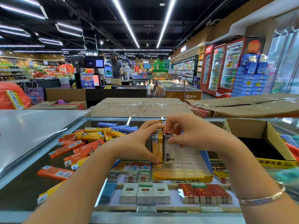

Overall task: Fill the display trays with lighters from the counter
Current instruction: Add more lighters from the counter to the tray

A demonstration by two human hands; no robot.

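The display tray [186,160] sits on the glass counter [53,160] right in front of you, a clear plastic grid of small cells in a yellow cardboard base with a blue side wall. Its left column holds upright lighters: a yellow lighter [157,151] at the near end and a white lighter [169,152] with a black running-animal logo just beside it, touching. More yellow ones stand in a row behind them — most of the grid to the right has only bare cells.

Your left hand [140,143] wraps the row from the left, thumb low against the yellow lighter's base and fingers curled over the tops of the ones behind. Your right hand [192,135] is above the white lighter, its thumb and forefinger pinching the metal cap. A silver bangle [262,198] circles your right wrist.

The loose lighters [84,146] lie flat on the counter to your left, in a scattered heap: orange ones nearest, yellow ones further back, a few blue at the far end. Cigarette packs [145,193] show through the glass under the tray.

To your right stands an open cardboard box [252,126] with a dark inside, and more coloured lighters lie beyond it, blurred at the edge. Flattened cartons [140,107] lie behind the counter — past them are checkout screens, two people standing there, and red drink fridges [223,65] along the right wall.
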